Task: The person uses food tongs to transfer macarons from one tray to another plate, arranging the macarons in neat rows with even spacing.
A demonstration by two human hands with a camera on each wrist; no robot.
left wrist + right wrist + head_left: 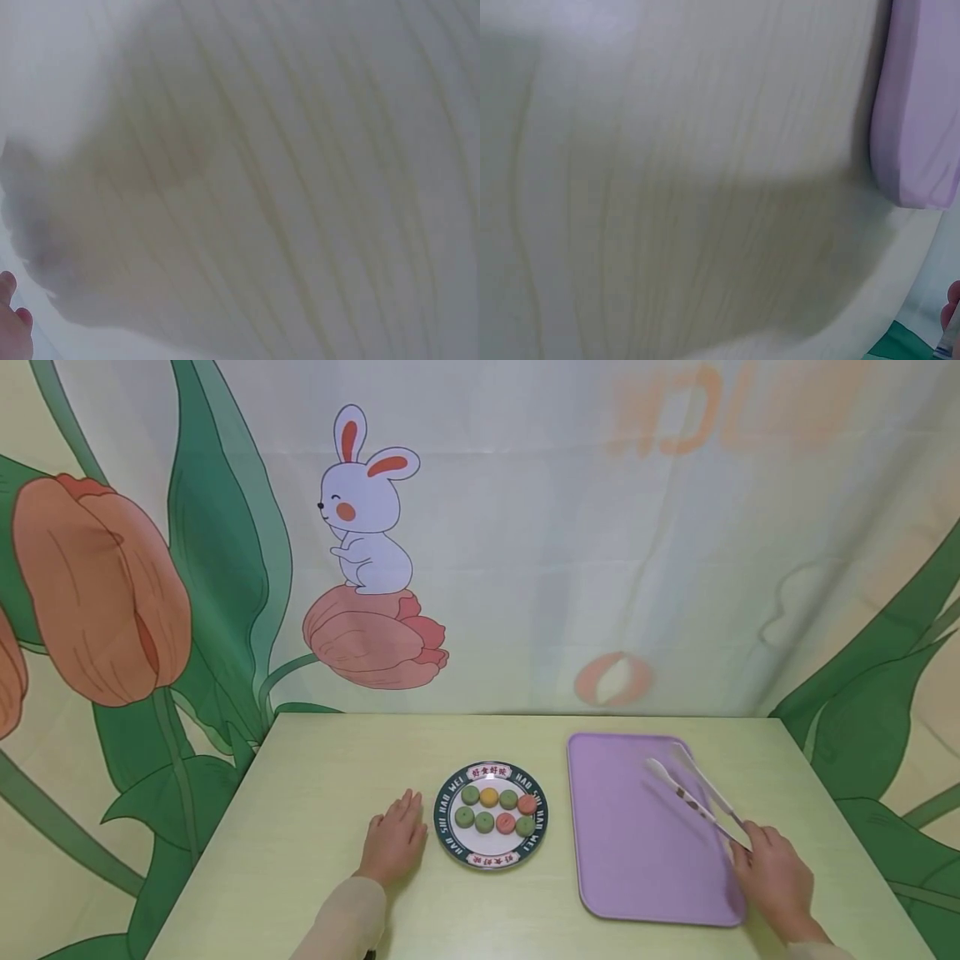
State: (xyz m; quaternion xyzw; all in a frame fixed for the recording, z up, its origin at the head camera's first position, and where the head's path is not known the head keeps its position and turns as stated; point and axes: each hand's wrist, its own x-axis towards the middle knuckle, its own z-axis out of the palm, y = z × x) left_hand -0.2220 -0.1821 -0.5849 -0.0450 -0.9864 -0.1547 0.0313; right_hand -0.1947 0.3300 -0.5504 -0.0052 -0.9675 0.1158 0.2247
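My right hand (776, 872) grips a pair of white-tipped tongs (701, 806) by the rear end, their arms spread apart over the right part of a purple tray (622, 860). Nothing sits between the tong tips. My left hand (392, 842) rests on the table with its fingers extended, just left of a round plate (491, 860) with a dark patterned rim. On the plate lie two rows of small round pieces: several green ones (484, 822), a yellow one (489, 797) and two pink ones (506, 823). In the left wrist view only some fingers (7, 289) show at the edge.
The pale wood-grain table (337, 752) ends at a curtain (525, 568) printed with a rabbit and tulips. The tray's raised rim (889, 150) shows in the right wrist view. Plate and tray stand side by side with a narrow gap.
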